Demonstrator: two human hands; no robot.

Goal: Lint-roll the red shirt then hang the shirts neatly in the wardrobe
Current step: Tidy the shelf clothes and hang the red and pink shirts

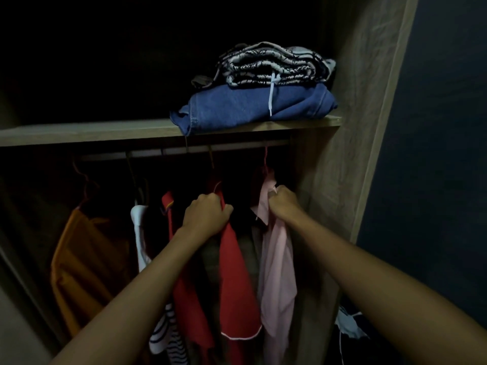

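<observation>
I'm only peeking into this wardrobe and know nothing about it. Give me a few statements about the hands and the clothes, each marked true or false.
1. The left hand grips the red shirt. True.
2. The right hand is empty. False: it grips the pink shirt near the top.
3. A folded blue garment lies on the shelf. True.
4. The orange garment hangs to the right of the pink shirt. False: it hangs far to the left, beyond the red shirt.
</observation>
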